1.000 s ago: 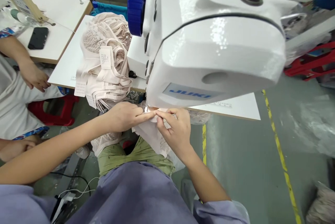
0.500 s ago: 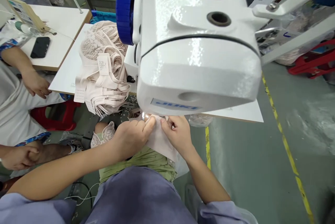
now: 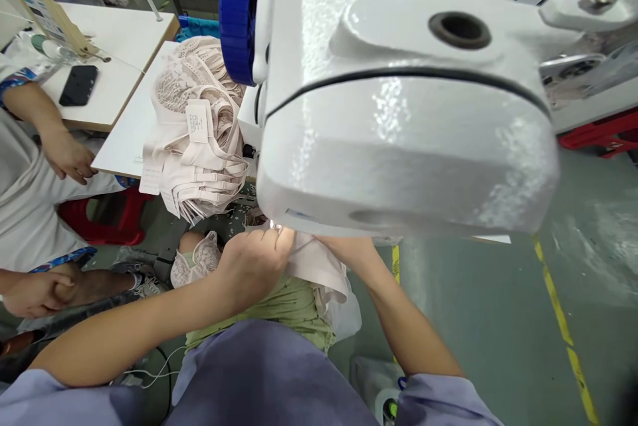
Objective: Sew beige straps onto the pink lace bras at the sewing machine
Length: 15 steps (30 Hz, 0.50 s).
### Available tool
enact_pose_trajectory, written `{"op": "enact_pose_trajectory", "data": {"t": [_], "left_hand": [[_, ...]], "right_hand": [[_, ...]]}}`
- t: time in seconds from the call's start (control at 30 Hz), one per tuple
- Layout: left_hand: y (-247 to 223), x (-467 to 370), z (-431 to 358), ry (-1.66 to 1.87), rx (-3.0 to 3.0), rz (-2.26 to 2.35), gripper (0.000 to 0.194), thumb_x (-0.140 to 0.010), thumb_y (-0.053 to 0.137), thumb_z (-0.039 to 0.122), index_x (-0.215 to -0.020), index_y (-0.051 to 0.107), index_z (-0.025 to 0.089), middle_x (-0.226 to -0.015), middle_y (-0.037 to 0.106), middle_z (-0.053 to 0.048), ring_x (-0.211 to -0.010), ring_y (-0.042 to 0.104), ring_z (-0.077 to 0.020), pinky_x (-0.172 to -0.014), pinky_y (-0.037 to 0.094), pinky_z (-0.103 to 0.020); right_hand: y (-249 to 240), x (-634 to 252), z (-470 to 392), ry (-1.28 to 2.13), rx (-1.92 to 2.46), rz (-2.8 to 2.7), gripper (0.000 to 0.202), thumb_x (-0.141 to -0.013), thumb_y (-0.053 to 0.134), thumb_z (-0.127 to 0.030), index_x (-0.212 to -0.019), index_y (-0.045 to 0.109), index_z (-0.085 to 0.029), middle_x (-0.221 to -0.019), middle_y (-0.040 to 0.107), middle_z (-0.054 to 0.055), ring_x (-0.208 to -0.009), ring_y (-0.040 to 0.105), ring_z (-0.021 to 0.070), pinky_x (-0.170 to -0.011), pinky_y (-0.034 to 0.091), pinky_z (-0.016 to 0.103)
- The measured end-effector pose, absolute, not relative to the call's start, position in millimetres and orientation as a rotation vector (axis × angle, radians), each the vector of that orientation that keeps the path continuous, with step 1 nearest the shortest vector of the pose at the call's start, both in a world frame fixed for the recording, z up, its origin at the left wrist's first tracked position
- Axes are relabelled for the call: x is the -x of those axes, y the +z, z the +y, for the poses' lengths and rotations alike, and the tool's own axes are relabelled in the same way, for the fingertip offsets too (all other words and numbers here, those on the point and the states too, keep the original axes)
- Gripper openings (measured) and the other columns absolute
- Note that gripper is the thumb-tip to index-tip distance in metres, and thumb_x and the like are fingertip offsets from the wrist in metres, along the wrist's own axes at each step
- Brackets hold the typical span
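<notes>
My left hand [image 3: 256, 261] is closed with its fingertips on a pale pink bra [image 3: 315, 261], just below the white sewing machine head [image 3: 399, 147]. My right hand [image 3: 353, 254] reaches in from the other side at the cloth's upper edge. The machine head hides its fingers, so their grip does not show. Smooth pink cloth hangs between the hands over my green-covered lap. By my left forearm, a lace cup [image 3: 203, 256] lies over my knee. The needle area is out of sight under the head.
A pile of pale pink bras [image 3: 199, 140] lies on the white table [image 3: 124, 140] left of the machine. A blue handwheel [image 3: 239, 24] juts from the head. At left sits another person [image 3: 30, 173], near a black phone [image 3: 78, 85] and a red stool [image 3: 119, 216].
The machine head looks larger and nearer, now covering my right fingers. My right hand has gone further under it, and the cloth has shifted slightly right. My left hand keeps its hold.
</notes>
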<state>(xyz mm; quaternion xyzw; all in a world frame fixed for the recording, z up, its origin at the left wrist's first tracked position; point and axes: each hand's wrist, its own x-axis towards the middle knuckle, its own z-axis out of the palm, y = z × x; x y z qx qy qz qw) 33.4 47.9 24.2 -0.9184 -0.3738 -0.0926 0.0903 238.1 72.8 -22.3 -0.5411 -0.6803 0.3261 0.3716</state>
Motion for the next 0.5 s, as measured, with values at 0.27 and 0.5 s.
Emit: {"op": "enact_pose_trajectory", "data": {"t": [0.27,0.5], "left_hand": [[24.8,-39.7,42.3,-0.285,2.662,-1.144,0.02,-0.08,0.044,0.004,-0.071,0.051,0.02,-0.049,0.046,0.0,-0.04,0.047,-0.0178,-0.043,0.018,-0.032],[23.5,-40.0,41.8,-0.076,2.794,-1.182,0.018,-0.087,0.045,0.006,-0.088,0.06,0.016,-0.063,0.061,-0.004,-0.051,0.057,-0.0183,-0.046,0.027,-0.031]], "right_hand": [[-14.7,-234.9,75.6,0.822,1.24,-1.772,0.018,-0.087,0.06,-0.036,-0.087,0.074,-0.024,-0.113,0.069,0.006,-0.11,0.063,0.0265,-0.089,0.054,0.038],[-12.3,-236.6,72.9,0.829,1.306,-1.744,0.015,-0.085,0.056,-0.027,-0.08,0.07,-0.023,-0.109,0.069,0.005,-0.094,0.063,0.0224,-0.081,0.053,0.034]]}}
